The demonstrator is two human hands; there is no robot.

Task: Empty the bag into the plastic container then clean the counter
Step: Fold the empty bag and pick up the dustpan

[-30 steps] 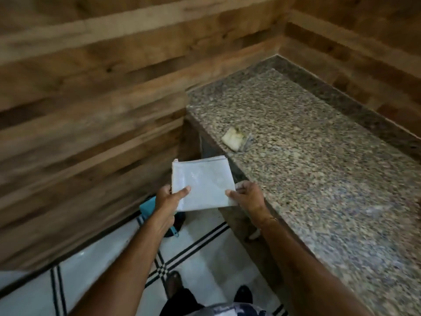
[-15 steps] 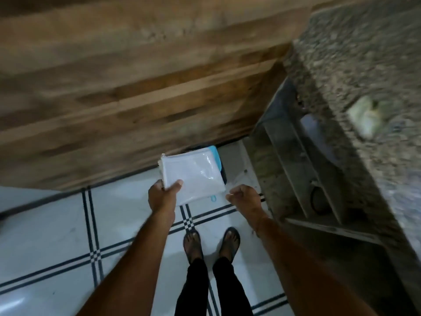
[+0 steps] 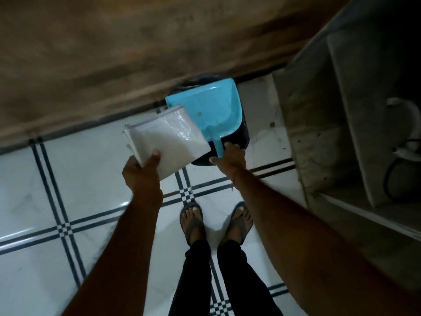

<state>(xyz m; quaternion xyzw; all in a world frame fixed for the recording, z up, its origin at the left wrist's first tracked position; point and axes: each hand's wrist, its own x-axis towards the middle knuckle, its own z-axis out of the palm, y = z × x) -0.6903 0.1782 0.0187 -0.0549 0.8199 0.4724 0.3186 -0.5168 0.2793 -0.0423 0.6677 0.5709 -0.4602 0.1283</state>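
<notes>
My left hand [image 3: 143, 173] grips a flat, folded white plastic bag [image 3: 167, 139] by its near corner and holds it above the floor. A blue dustpan [image 3: 209, 110] lies on top of a dark bin [image 3: 243, 135] against the wooden wall. My right hand [image 3: 230, 157] reaches down to the dustpan's handle [image 3: 218, 148], fingers spread and touching or nearly touching it; I cannot tell if it grips. The counter top is out of view.
The counter's stone side and open shelves [image 3: 341, 137] stand at the right, with a dark cable inside. A wooden wall [image 3: 136, 53] runs along the back. My sandalled feet [image 3: 216, 222] stand on white floor tiles with dark lines [image 3: 63, 229].
My view swung from the counter top down to the floor. My right hand let go of the bag and dropped to the dustpan handle; my left hand alone keeps the bag.
</notes>
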